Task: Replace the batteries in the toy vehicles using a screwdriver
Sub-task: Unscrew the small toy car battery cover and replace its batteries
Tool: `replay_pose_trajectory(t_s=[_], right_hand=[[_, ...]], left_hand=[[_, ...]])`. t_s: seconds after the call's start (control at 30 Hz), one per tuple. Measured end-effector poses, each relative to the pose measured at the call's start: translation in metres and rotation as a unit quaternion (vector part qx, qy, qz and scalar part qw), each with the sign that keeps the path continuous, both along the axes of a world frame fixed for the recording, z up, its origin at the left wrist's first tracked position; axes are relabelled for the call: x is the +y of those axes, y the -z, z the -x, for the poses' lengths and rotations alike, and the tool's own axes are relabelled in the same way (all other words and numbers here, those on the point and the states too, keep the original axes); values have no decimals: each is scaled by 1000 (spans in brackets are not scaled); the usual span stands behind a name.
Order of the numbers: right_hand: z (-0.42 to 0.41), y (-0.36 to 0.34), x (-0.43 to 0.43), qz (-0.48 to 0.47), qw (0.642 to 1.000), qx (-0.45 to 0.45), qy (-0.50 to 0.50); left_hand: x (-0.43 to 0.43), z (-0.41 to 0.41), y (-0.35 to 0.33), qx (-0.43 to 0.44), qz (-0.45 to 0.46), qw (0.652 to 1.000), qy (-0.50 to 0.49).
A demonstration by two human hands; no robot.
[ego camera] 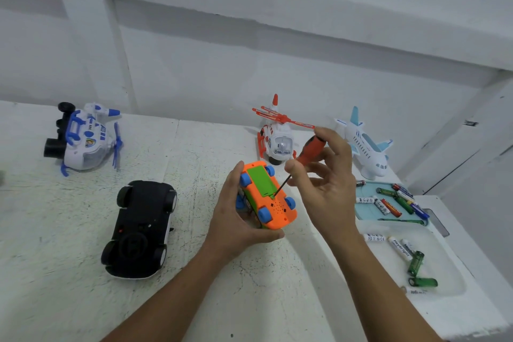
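My left hand (236,219) grips a small orange toy car (268,197) with blue wheels, turned belly up above the table. Its green battery cover (261,180) faces me. My right hand (324,175) pinches a screwdriver (306,153) with a red and black handle. The dark shaft slants down to the near right corner of the green cover, where the tip touches. A teal tray (366,211) at the right holds several batteries (394,200).
A black toy car (141,228) lies upside down at the left. A blue and white helicopter (83,139) lies at the far left. A red and white helicopter (277,139) and a white plane (363,147) stand at the back. Loose batteries (402,250) lie in a white tray (449,280).
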State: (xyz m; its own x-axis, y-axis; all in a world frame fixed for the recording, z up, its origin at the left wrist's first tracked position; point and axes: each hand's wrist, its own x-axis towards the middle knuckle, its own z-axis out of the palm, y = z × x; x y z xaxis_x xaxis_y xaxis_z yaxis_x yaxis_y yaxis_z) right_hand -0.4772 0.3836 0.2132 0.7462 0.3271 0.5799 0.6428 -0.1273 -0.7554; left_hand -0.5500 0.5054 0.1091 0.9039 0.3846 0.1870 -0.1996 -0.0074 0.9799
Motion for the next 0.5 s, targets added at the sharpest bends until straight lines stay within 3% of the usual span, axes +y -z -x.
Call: replay_pose_trajectory(t_s=[0.27, 0.5], right_hand=[[0, 0, -9, -101, 994, 17, -39], [0, -11, -8, -31, 999, 3, -10]], left_hand=[[-4, 2, -4, -19, 10, 1000, 21], [0, 0, 3, 7, -47, 999, -6]])
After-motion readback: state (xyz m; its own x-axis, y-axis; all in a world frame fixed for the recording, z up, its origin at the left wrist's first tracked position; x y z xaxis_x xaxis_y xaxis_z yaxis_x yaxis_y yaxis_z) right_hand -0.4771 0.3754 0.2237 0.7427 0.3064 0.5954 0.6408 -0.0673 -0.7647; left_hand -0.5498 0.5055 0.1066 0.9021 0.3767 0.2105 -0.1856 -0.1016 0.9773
